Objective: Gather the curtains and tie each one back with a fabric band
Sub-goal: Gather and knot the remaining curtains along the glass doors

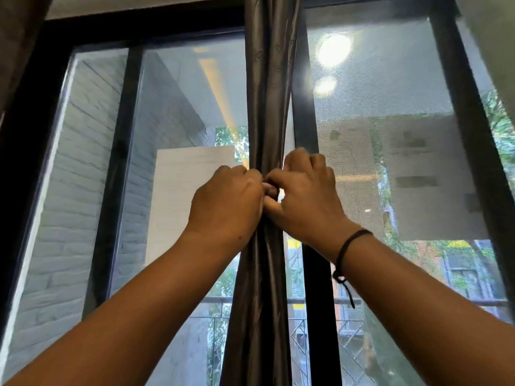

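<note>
A dark grey satin curtain hangs gathered into a narrow bundle down the middle of the window. Both hands are raised to it at mid height. My left hand closes around the bundle from the left, fingers curled at its front. My right hand closes on it from the right, and the fingertips of both hands meet at the bundle's front. The fabric band is hidden under the fingers, so I cannot make it out. A black cord bracelet sits on my right wrist.
A black window frame stands just behind the curtain, with glass on the left and a mesh screen on the right. Another dark curtain edge hangs at the far left. A pale wall borders the upper right.
</note>
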